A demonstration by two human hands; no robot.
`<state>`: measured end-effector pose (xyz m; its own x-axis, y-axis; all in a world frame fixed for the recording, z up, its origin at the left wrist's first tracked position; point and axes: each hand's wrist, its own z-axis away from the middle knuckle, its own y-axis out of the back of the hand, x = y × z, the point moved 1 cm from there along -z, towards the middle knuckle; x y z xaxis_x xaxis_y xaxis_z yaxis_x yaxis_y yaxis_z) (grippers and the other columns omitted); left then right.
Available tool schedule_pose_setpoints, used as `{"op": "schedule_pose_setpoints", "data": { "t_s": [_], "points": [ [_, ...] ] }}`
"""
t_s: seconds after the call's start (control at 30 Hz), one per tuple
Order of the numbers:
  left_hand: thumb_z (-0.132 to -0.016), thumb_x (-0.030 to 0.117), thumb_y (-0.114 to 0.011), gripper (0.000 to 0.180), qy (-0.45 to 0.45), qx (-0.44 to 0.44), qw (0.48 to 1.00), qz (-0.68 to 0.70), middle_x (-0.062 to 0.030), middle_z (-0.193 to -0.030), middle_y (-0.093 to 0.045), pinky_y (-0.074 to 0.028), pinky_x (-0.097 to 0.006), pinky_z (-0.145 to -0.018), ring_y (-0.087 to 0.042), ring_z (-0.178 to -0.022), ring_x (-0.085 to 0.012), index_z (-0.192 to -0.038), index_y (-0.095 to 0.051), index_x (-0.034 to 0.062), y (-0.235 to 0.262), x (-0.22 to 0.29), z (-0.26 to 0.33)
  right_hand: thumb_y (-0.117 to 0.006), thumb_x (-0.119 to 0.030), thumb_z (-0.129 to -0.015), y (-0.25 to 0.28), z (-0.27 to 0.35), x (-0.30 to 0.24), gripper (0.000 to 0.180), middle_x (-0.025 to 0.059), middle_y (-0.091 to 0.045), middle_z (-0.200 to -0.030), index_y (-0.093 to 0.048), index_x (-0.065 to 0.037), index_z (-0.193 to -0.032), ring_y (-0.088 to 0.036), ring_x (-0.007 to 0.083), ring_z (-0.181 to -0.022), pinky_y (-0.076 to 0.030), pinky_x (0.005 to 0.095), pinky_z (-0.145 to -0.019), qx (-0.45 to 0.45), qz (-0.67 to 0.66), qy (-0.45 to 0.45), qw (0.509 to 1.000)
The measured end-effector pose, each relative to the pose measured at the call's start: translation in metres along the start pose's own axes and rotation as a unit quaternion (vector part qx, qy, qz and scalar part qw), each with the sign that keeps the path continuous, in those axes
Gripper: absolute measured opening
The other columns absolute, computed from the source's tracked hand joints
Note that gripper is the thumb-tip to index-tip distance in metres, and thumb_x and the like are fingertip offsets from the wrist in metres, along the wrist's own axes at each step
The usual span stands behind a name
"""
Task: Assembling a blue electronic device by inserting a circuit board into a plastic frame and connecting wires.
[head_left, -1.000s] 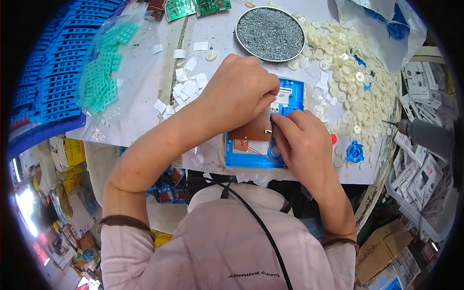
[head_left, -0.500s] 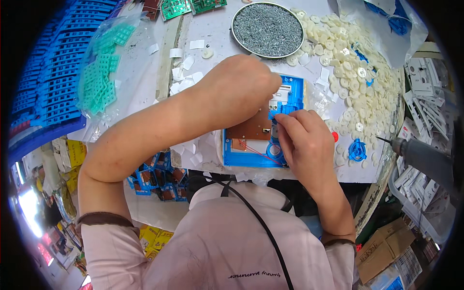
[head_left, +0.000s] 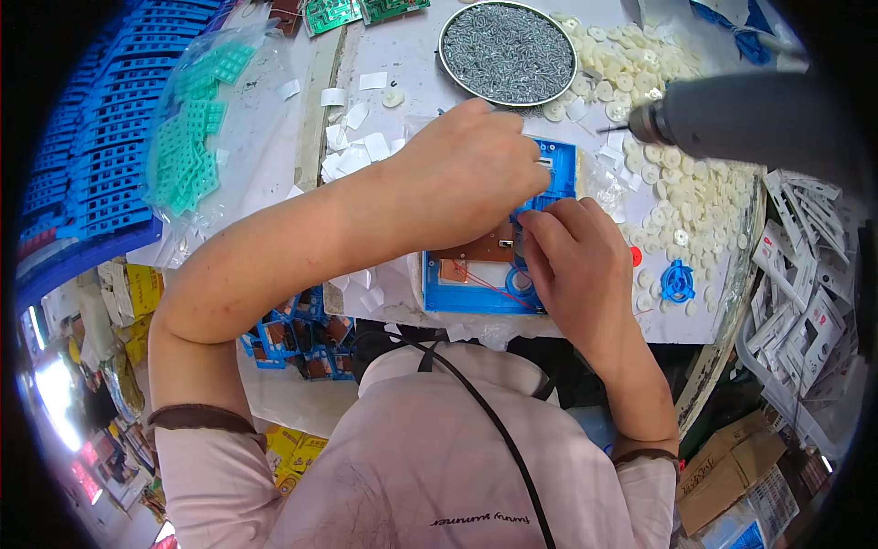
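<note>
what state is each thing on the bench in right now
left hand: pressed on the blue plastic housing
right hand: fingertips pinching at the brown circuit board
blue plastic housing: lying open, red wire showing
round metal dish of screws: full
grey power screwdriver: hanging, unheld

Bench is packed tbh: round metal tray of small screws (head_left: pixel 508 50) up top, pile of white plastic discs (head_left: pixel 677 183) on the rt, bag of teal parts (head_left: pixel 197 146) on the left w/ stacks of blue trays (head_left: pixel 82 165) beside it, green circuit boards (head_left: pixel 352 11) at the far edge.
</note>
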<state>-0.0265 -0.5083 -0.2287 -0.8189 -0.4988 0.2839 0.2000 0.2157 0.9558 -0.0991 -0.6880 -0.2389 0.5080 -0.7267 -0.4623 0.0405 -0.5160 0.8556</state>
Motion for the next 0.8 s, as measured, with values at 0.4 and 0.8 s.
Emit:
{"op": "schedule_pose_setpoints", "data": {
  "t_s": [0.4, 0.8],
  "points": [
    [-0.062, 0.014, -0.078, 0.016, -0.076, -0.164, 0.981, -0.078, -0.0119, -0.077, -0.072, -0.057, -0.040, -0.059, -0.071, -0.073, -0.0294, -0.076, -0.074, 0.0059, -0.001, 0.018, -0.037, -0.073, -0.002, -0.077, 0.002, 0.009, -0.003, 0.015, 0.0087, -0.059, -0.085, -0.068, -0.005, -0.091, -0.057, 0.0299, -0.079, -0.048, 0.0406, -0.062, 0.025, -0.021, -0.040, 0.999],
    [-0.069, 0.011, -0.077, 0.015, 0.116, -0.253, 0.960, 0.006, -0.0201, -0.083, -0.073, -0.058, -0.046, -0.063, -0.073, -0.077, -0.0354, -0.083, -0.077, 0.0045, 0.019, -0.003, -0.065, -0.075, -0.003, -0.078, 0.009, -0.018, 0.006, 0.011, 0.0081, -0.065, -0.086, -0.070, -0.006, -0.087, -0.060, 0.0294, -0.080, -0.051, 0.0393, -0.067, 0.049, -0.006, 0.005, 0.999]
  ]
}}
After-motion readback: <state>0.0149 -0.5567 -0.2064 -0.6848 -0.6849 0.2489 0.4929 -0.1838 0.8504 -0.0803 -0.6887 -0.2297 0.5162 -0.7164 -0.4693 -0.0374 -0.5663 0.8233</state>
